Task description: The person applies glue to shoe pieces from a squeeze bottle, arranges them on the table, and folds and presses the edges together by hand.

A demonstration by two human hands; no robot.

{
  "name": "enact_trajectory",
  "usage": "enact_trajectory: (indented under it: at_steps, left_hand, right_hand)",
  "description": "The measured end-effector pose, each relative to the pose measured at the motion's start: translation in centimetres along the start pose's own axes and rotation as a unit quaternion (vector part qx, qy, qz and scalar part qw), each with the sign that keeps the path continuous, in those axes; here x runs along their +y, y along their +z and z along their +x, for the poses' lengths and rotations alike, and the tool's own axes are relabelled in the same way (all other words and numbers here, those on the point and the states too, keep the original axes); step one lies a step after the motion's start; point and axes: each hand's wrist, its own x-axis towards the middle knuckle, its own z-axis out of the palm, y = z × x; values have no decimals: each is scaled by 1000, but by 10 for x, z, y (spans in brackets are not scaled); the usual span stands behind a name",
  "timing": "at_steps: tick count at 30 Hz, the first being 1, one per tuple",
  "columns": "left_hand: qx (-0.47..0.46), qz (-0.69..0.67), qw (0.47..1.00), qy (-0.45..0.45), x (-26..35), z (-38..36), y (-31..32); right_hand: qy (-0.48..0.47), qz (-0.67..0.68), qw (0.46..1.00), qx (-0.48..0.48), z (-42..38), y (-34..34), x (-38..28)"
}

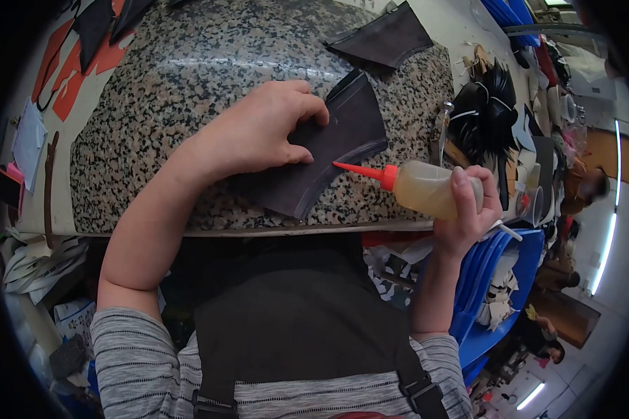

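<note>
Dark brown and flat, the curved panel [353, 122] lies right under my left grip [255, 133], whose thumb and forefinger are parted, their tips resting on its face with a stretch of the panel showing between them. My right grip [474, 209] is to the right of the panel, clear of it, with fingers and thumb wrapped round the squeeze bottle [421, 188], which is tilted over and holds a pale yellow liquid. Its red nozzle [363, 170] points left, the tip right at the panel's curved edge; whether it touches I cannot tell. Beneath the panel is the speckled stone slab [154, 133], which sits on the pale desk [61, 202]. Beyond the panel, near the slab's far right corner, I have a second dark piece [390, 38]. Off to the right of the panel, past a metal tool [443, 126], lies a black fringed bundle [488, 112], with the blue bins [468, 279] lower down on that side. Well to the left of the panel are red pieces [68, 91], and nearer me a narrow brown strip [49, 181].
</note>
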Motion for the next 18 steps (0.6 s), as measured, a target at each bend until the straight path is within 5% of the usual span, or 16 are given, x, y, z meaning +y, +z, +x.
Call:
enact_trajectory:
  at_steps: [18]
  left_hand:
    - [0, 15, 1000, -11, -1, -1, 0]
  right_hand:
    - [8, -14, 993, -117, -9, 17, -18]
